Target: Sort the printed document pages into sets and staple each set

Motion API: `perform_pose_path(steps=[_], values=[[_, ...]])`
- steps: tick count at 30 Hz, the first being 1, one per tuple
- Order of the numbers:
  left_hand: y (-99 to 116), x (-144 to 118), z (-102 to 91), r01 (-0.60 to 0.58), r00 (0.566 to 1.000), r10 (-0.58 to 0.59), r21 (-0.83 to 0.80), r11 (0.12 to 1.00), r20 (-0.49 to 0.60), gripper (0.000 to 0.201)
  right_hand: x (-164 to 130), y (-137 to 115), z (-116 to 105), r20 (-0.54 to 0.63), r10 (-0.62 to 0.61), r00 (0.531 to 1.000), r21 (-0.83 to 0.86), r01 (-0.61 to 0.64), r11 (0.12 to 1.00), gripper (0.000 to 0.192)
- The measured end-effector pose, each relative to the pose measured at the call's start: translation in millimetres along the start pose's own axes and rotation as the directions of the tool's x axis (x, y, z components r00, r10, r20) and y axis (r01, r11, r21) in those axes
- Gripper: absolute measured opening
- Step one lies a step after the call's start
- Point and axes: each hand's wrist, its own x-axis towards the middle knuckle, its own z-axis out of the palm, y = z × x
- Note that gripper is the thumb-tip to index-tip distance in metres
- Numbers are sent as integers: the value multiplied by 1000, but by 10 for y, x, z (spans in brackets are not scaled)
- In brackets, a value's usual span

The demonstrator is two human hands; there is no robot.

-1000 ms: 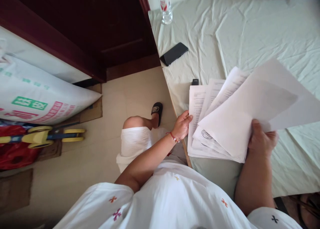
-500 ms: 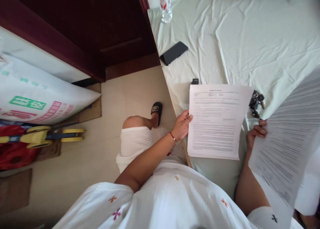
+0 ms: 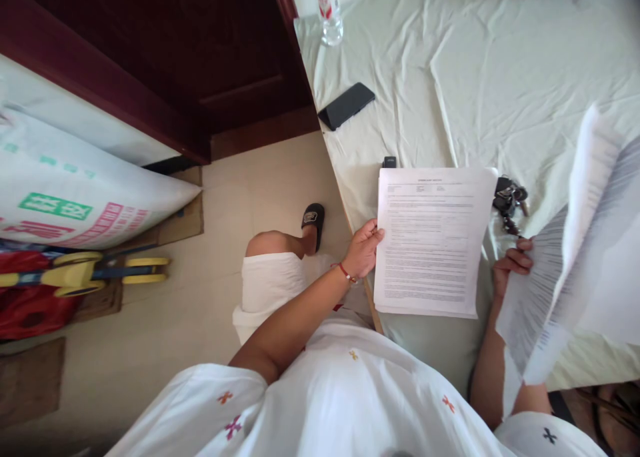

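A stack of printed paper sheets [image 3: 430,244] lies near the bed's edge, its top page face up with small text. My left hand [image 3: 364,249] is closed on the stack's left edge, thumb on top. To the right, my right hand [image 3: 513,265] pinches the edge of several other printed sheets [image 3: 555,270], raised and bent, their far side folding over. Part of my right forearm is hidden behind those sheets. A bunch of keys [image 3: 510,200] rests between the stack and the raised sheets.
On the pale bed sheet [image 3: 500,77] are a black phone in a case [image 3: 347,105], a small black object [image 3: 389,162] and a water bottle [image 3: 329,14]. A dark red door [image 3: 240,50] stands at the left. A white printed sack [image 3: 90,190] and a yellow-wheeled toy [image 3: 80,274] occupy the floor side.
The sheets in my right hand have bent and folded over, uncovering more of the bed at the lower right. My left hand stays on the stack, whose top right corner has settled lower.
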Motion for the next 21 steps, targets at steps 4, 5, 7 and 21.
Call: perform_pose_path(steps=[4,5,7,21], values=[[6,-5,0,2,1000,-2,9,1000,-8,50,45,-3,-28,34,39,999,91,-42,995,15],[7,-5,0,4,1000,-4,8,1000,-8,50,39,-14,-36,46,50,998,117,-55,992,15],[9,-4,-1,3,1000,-3,-1,1000,-5,50,17,-35,-52,66,71,995,162,-81,983,16],[10,0,-2,4,1000,-4,5,1000,1,51,50,-38,-54,22,-61,998,-315,65,947,10]])
